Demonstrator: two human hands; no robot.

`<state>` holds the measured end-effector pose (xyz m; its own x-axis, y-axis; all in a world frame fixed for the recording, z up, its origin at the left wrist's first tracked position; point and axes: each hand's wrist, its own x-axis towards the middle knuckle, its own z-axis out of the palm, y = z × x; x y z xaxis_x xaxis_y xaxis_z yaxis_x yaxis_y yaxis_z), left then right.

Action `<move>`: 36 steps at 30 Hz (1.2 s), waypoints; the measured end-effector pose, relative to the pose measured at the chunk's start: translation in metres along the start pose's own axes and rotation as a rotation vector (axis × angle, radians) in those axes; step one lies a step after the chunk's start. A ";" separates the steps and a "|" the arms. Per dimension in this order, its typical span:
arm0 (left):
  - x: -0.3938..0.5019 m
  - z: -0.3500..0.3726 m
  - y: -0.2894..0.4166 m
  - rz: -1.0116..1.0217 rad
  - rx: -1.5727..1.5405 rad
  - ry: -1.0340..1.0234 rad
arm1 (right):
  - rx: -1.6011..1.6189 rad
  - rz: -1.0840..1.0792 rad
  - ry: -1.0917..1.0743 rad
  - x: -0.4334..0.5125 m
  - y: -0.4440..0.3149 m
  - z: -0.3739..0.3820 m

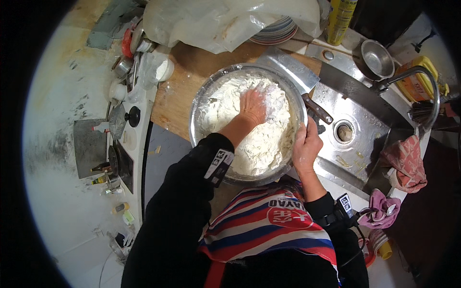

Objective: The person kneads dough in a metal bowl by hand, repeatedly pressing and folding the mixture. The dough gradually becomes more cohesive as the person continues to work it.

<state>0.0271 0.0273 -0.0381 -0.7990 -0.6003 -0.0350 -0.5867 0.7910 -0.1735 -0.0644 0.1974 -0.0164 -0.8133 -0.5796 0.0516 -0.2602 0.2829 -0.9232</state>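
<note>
A large round metal bowl (pixel 194 108) holds white flour or floury dough (pixel 252 154), loose and clumped. My left hand (pixel 253 104) reaches into it, fingers sunk in the flour and hidden. My right hand (pixel 307 144) grips the bowl's right rim, thumb on the near side, with a little flour on the skin. Beneath the bowl lies a wooden board (pixel 180 90). A cleaver (pixel 291 70) with a wooden handle rests beyond the bowl's upper right edge, partly covered by it.
A steel sink (pixel 360 108) with a curved faucet (pixel 428 72) is at right. Stacked plates (pixel 277 32) sit under plastic sheeting (pixel 230 21). A small metal bowl (pixel 377 59) and yellow jug (pixel 417 77) stand behind the sink. Cloths (pixel 405 163) hang at its side; a cooktop (pixel 124 165) is left.
</note>
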 end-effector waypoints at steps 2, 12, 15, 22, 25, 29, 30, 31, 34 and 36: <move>0.009 -0.028 -0.008 0.123 -0.038 -0.233 | -0.019 -0.038 0.040 0.000 -0.001 0.001; 0.006 -0.076 0.004 0.166 0.016 -0.481 | -0.065 -0.009 0.015 0.002 0.003 0.000; -0.032 -0.067 -0.017 0.240 -0.030 -0.520 | -0.066 -0.011 0.007 0.002 0.001 -0.001; -0.131 0.003 -0.074 0.450 -0.306 0.010 | 0.007 0.071 -0.035 0.002 -0.007 -0.004; -0.159 0.048 -0.068 0.236 -0.086 -0.259 | -0.004 0.049 -0.016 0.001 -0.007 -0.003; -0.170 0.109 -0.054 0.143 -0.205 -0.084 | -0.006 0.044 0.020 0.000 -0.006 0.000; -0.164 0.123 -0.052 0.144 -0.295 0.056 | -0.025 0.054 0.005 -0.001 -0.006 -0.001; -0.157 0.134 -0.050 0.166 -0.319 0.034 | -0.030 0.053 -0.007 -0.001 -0.006 -0.001; -0.113 0.148 -0.039 0.215 -0.383 0.095 | -0.031 0.062 -0.026 -0.003 -0.005 -0.002; -0.080 0.133 -0.034 0.266 -0.452 0.466 | -0.030 0.066 -0.024 -0.004 -0.004 -0.002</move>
<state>0.1278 0.0328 -0.1600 -0.8372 -0.3460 0.4236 -0.2797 0.9364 0.2119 -0.0616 0.1999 -0.0125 -0.8163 -0.5773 -0.0182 -0.2227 0.3436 -0.9123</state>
